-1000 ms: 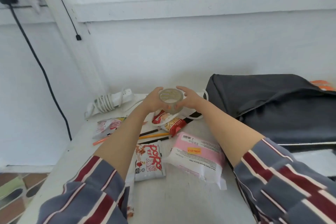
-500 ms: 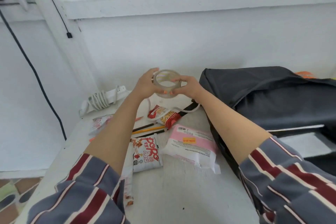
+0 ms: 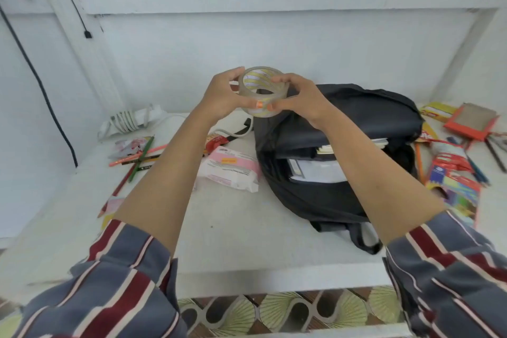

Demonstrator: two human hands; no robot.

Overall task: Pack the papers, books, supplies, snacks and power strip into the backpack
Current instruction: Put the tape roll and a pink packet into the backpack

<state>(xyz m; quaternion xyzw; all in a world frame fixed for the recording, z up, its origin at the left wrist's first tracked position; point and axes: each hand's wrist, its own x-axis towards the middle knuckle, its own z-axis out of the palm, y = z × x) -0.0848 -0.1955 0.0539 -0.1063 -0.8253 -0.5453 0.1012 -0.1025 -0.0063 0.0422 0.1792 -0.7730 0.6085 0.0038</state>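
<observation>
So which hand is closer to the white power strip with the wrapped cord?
Left. The left hand holds the tape roll to the right of the power strip; the right hand grips the roll's other side, farther off, over the backpack.

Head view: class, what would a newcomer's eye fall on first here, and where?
The left hand and right hand grip a clear tape roll at centre, above the table. Below-right lies the open black backpack with white papers showing inside; a pink packet lies left of it.
</observation>
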